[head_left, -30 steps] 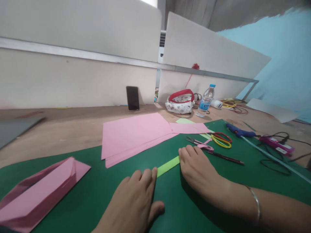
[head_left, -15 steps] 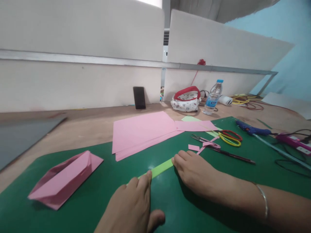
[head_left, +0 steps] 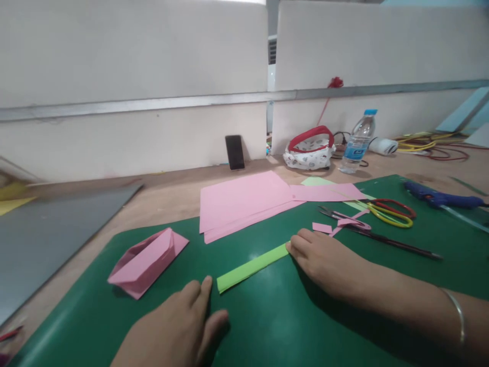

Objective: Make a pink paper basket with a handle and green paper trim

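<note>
A narrow folded strip of light green paper [head_left: 252, 266] lies slantwise on the green mat [head_left: 263, 316]. My right hand [head_left: 324, 260] has its curled fingers gripping the strip's far right end, which they hide. Just off the strip's left end, my left hand [head_left: 171, 326] rests on the mat with fingers stretched and thumb apart, holding nothing. A folded pink paper shape [head_left: 148, 261] sits beyond my left hand. Small pink paper scraps [head_left: 322, 228] and metal snips [head_left: 344, 216] lie just past my right hand.
Pink sheets [head_left: 244, 201] lie behind the strip. To the right are red-and-yellow-handled scissors [head_left: 393, 214], a dark pen-like stick [head_left: 405, 244] and a blue glue gun [head_left: 439, 195]. A phone [head_left: 235, 153], a pouch [head_left: 309, 155] and a water bottle [head_left: 358, 145] stand along the back.
My left hand has slid left off the green strip, baring its left end. My right hand stays at the right end. The view has turned left, so everything appears shifted right.
</note>
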### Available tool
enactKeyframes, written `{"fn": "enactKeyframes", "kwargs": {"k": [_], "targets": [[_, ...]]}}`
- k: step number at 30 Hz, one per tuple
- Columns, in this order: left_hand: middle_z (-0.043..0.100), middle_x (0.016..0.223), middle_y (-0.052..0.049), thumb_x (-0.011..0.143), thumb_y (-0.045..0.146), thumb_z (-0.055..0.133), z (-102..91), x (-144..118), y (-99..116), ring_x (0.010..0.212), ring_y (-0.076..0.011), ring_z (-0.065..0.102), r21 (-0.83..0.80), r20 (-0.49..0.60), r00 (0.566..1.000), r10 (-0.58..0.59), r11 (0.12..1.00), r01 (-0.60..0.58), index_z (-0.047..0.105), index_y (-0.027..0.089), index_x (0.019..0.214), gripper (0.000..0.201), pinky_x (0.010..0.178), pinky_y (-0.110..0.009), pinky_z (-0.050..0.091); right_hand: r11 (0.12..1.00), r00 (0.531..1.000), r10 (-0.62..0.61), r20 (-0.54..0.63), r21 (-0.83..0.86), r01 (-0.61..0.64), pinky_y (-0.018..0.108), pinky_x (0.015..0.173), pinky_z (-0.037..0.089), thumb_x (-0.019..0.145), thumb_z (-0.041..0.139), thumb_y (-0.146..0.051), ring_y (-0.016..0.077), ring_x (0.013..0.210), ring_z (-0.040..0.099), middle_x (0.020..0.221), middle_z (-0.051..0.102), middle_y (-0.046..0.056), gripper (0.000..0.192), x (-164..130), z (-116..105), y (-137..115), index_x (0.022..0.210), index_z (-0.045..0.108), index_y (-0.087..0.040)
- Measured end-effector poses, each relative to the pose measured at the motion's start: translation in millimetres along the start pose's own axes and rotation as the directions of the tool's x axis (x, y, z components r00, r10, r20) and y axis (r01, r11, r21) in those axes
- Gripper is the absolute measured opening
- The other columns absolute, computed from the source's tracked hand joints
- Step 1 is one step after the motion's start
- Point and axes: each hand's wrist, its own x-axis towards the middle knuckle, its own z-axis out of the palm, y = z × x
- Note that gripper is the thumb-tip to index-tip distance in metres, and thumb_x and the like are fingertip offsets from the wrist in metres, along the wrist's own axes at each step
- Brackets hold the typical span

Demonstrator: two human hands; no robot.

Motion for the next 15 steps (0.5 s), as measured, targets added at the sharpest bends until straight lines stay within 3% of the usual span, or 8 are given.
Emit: {"fn": "enactKeyframes", "kwargs": {"k": [1,3,6,9,13,15], "targets": [[0.067,0.098,-0.015,0.097,0.037,0.025,-6.7,3,0,0.091,-0.0334,0.064,0.009,-0.019,1.0,0.007,1.0,-0.007,0.069,0.016,0.109,0.051,0.075,-0.048,0.05,1.0,1.0,0.002,-0.001,0.005,-0.002,0.034,0.063,0.034,0.085,0.053,-0.003,0.0221,0.077,0.043,0.087,0.057,0.01,0.014,0,0,0,0.087,0.065,-0.01],[0.064,0.084,-0.011,0.098,0.036,0.021,-19.2,13,2,0.082,-0.0312,0.062,0.026,-0.078,0.996,0.049,0.999,-0.047,0.069,0.021,0.082,0.053,0.072,-0.047,0.047,1.0,1.0,0.004,0.014,-0.001,-0.004,0.034,0.062,0.034,0.085,0.052,-0.002,0.0222,0.077,0.043,0.085,0.057,0.01,0.015,1,-1,-1,0.083,0.065,-0.011],[0.062,0.091,-0.01,0.096,0.029,0.029,-25.8,34,13,0.083,-0.0281,0.06,-0.025,-0.198,0.968,0.156,0.986,-0.164,0.066,0.019,0.089,0.039,0.076,-0.045,0.045,1.0,0.999,0.026,0.035,-0.011,-0.025,0.034,0.062,0.034,0.088,0.049,-0.004,0.0221,0.077,0.044,0.084,0.058,0.011,0.017,3,-5,-2,0.084,0.065,-0.01],[0.061,0.094,-0.01,0.093,0.026,0.036,-17.0,51,24,0.084,-0.0259,0.06,-0.126,-0.218,0.955,0.203,0.964,-0.234,0.062,0.018,0.092,0.028,0.076,-0.041,0.045,0.995,0.997,0.083,-0.009,0.053,-0.082,0.034,0.066,0.036,0.092,0.047,-0.007,0.0219,0.08,0.047,0.089,0.06,0.011,0.018,5,-7,-1,0.088,0.065,-0.01],[0.066,0.092,-0.009,0.087,0.03,0.04,-4.7,63,26,0.08,-0.0245,0.063,-0.307,-0.164,0.96,0.225,0.913,-0.267,0.059,0.019,0.092,0.023,0.072,-0.038,0.048,0.989,0.961,0.095,-0.26,0.136,-0.061,0.034,0.08,0.038,0.099,0.043,-0.021,0.0226,0.104,0.048,0.115,0.061,0.012,0.022,12,-3,-1,0.107,0.063,-0.013],[0.066,0.077,-0.006,0.082,0.035,0.044,-3.1,67,26,0.067,-0.0229,0.061,-0.341,-0.192,0.947,0.257,0.887,-0.31,0.06,0.021,0.077,0.022,0.062,-0.035,0.046,0.993,0.941,0.05,-0.335,0.12,-0.01,0.035,0.082,0.038,0.099,0.046,-0.034,0.0224,0.107,0.048,0.115,0.063,0.011,0.029,16,-1,-4,0.114,0.059,-0.013]]}}
